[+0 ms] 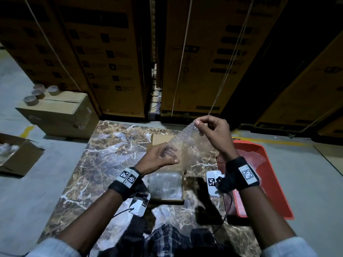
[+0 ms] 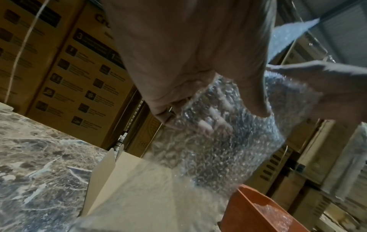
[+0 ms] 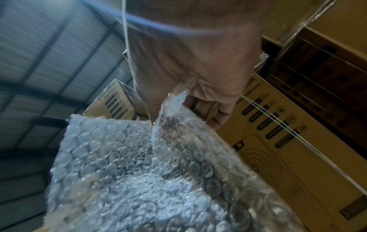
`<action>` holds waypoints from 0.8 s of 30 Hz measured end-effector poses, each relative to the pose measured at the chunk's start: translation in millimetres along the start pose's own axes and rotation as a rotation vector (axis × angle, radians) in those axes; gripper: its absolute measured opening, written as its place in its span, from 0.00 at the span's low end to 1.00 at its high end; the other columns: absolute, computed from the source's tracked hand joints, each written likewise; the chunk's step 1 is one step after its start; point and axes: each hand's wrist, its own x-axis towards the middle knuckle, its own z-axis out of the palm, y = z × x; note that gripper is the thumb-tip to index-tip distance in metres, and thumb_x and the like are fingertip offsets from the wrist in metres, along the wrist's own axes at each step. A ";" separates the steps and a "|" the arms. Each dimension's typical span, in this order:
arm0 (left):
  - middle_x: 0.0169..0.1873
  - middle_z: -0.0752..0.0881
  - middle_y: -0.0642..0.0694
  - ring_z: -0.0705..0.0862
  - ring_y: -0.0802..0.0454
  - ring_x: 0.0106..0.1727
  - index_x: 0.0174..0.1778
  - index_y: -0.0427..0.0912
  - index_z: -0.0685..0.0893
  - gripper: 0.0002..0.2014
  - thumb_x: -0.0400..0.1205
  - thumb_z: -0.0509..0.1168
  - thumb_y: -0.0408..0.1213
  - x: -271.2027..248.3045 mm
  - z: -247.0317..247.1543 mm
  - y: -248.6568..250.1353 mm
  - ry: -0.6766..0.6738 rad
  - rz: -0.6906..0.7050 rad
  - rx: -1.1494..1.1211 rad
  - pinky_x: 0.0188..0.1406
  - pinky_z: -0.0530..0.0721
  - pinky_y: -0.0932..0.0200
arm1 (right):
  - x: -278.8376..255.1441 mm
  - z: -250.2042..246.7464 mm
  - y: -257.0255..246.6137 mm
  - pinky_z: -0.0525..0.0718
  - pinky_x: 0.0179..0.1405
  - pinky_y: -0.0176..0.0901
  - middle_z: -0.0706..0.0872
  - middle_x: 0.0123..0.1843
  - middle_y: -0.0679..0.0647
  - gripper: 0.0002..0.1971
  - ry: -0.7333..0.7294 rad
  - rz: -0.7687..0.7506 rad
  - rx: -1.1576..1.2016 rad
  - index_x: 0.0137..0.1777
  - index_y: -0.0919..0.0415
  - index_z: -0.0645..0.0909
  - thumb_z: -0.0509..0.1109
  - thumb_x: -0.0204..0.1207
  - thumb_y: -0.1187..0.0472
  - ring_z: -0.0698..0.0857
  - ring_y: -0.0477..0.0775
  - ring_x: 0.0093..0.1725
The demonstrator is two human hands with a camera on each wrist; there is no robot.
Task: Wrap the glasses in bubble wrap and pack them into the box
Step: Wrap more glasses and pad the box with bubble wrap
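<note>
Holding: both hands lift one sheet of bubble wrap [image 1: 187, 145] above a marble-patterned table [image 1: 104, 164].
Right hand: the right hand [image 1: 213, 132] is raised, thumb and fingers pinching the sheet's top corner.
Left hand: the left hand [image 1: 159, 157] is lower, its fingers curled round the sheet's lower part; whether a glass already sits inside that curl cannot be told.
Box: a small cardboard box [image 1: 182, 184] lies open on the table just below the hands, with a bubble-wrapped bundle [image 1: 165, 184] already inside.
Supply: a red tray [image 1: 274, 182] at the right edge of the table holds more wrap.
Handling: the sheet looks light, limp and a little slippery, so it is best gripped at edges or corners; glasses are likely fragile and smooth, so cup the body through the padding, never the bare rim.
Progress: probably partway through, with one bundle packed.
</note>
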 end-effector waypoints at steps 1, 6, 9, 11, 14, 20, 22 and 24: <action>0.50 0.93 0.49 0.90 0.51 0.55 0.58 0.44 0.88 0.14 0.77 0.79 0.37 1.8 2.7 -0.1 0.003 0.015 0.034 0.60 0.87 0.47 | 1.3 -1.0 -4.9 0.85 0.39 0.40 0.92 0.38 0.45 0.04 -0.015 -0.015 -0.017 0.50 0.58 0.92 0.78 0.81 0.58 0.88 0.45 0.37; 0.49 0.94 0.45 0.92 0.46 0.50 0.62 0.38 0.90 0.11 0.87 0.68 0.38 4.5 3.1 15.7 0.105 0.039 -0.049 0.48 0.88 0.57 | -1.8 -12.3 -28.5 0.91 0.54 0.48 0.94 0.50 0.51 0.13 -0.148 -0.122 -0.018 0.56 0.58 0.91 0.85 0.73 0.60 0.92 0.55 0.52; 0.49 0.94 0.43 0.91 0.37 0.48 0.64 0.38 0.88 0.14 0.88 0.66 0.42 1.9 -3.3 25.6 0.135 0.025 -0.111 0.52 0.88 0.47 | -5.1 -20.5 -27.5 0.89 0.60 0.48 0.91 0.56 0.56 0.30 -0.200 -0.075 0.107 0.71 0.55 0.84 0.87 0.68 0.64 0.90 0.60 0.57; 0.49 0.94 0.40 0.91 0.35 0.46 0.63 0.39 0.88 0.16 0.87 0.66 0.44 -0.2 -7.0 30.8 0.139 0.011 -0.188 0.58 0.86 0.38 | -7.2 -22.5 -13.3 0.87 0.66 0.49 0.87 0.68 0.51 0.43 -0.196 0.006 0.153 0.80 0.47 0.74 0.88 0.66 0.62 0.86 0.54 0.66; 0.51 0.93 0.38 0.90 0.40 0.45 0.62 0.43 0.89 0.15 0.84 0.67 0.47 -2.4 -10.2 36.7 0.125 0.004 -0.271 0.57 0.85 0.41 | -13.9 -16.4 22.4 0.79 0.75 0.57 0.73 0.83 0.49 0.55 -0.235 0.239 0.200 0.86 0.38 0.61 0.89 0.62 0.50 0.76 0.51 0.79; 0.53 0.93 0.38 0.91 0.40 0.46 0.61 0.40 0.89 0.15 0.85 0.67 0.45 -8.2 -12.2 38.7 0.034 -0.044 -0.291 0.56 0.85 0.46 | -29.3 11.1 52.7 0.91 0.58 0.47 0.91 0.65 0.62 0.53 -0.233 0.505 0.644 0.82 0.60 0.67 0.91 0.58 0.55 0.92 0.55 0.59; 0.52 0.93 0.38 0.91 0.39 0.47 0.55 0.39 0.89 0.10 0.85 0.68 0.40 -8.9 -12.3 36.1 0.052 -0.054 -0.242 0.56 0.86 0.45 | -28.1 17.3 49.4 0.92 0.48 0.42 0.94 0.52 0.60 0.41 -0.071 0.504 0.733 0.76 0.67 0.70 0.86 0.64 0.62 0.94 0.52 0.46; 0.47 0.94 0.38 0.92 0.36 0.47 0.45 0.33 0.87 0.03 0.83 0.72 0.30 -8.5 -12.1 34.8 0.170 -0.043 -0.210 0.51 0.88 0.46 | -24.4 20.8 47.7 0.92 0.43 0.40 0.92 0.53 0.63 0.21 0.051 0.447 0.679 0.60 0.66 0.80 0.82 0.69 0.72 0.93 0.54 0.45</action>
